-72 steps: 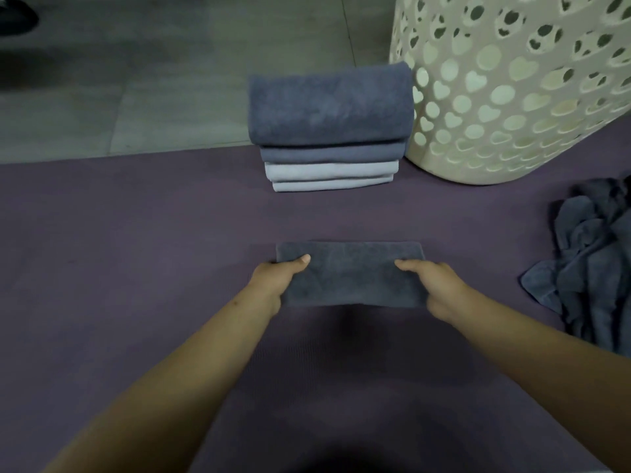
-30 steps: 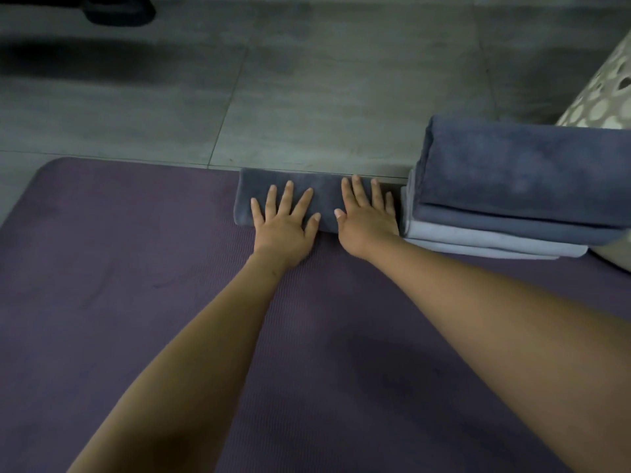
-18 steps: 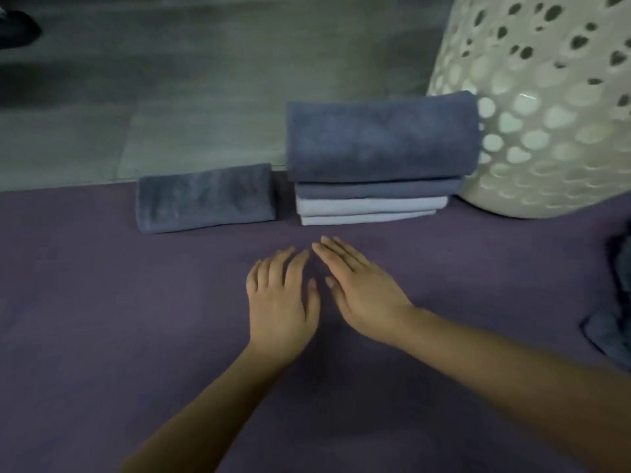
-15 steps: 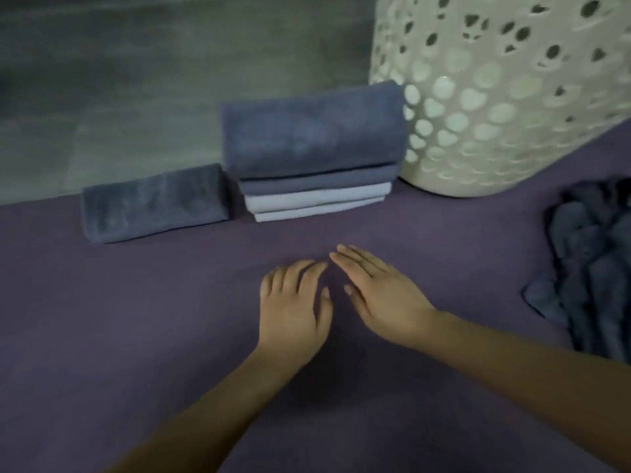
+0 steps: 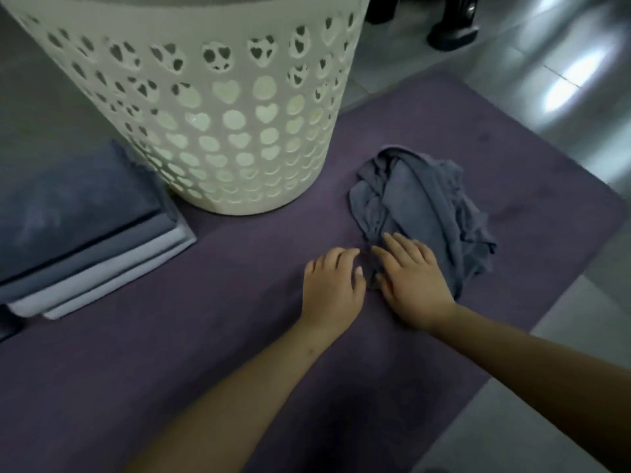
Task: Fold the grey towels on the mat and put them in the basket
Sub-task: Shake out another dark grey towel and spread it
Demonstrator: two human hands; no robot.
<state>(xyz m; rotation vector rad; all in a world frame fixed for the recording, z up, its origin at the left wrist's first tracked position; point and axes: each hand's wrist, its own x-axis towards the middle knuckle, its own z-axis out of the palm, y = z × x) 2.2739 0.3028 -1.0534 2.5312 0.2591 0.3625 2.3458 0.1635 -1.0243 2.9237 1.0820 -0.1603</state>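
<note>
Both hands flat, fingers straight: right hand [image 5: 411, 281] on crumpled towel [image 5: 423, 213] near mat [image 5: 205, 336] right edge, left hand [image 5: 333, 288] beside. Next: spread towel flat.

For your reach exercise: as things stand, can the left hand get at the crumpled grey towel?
Probably yes. The left hand lies flat on the mat right beside the crumpled towel, nothing between them; the right hand already rests on its near edge.
</note>
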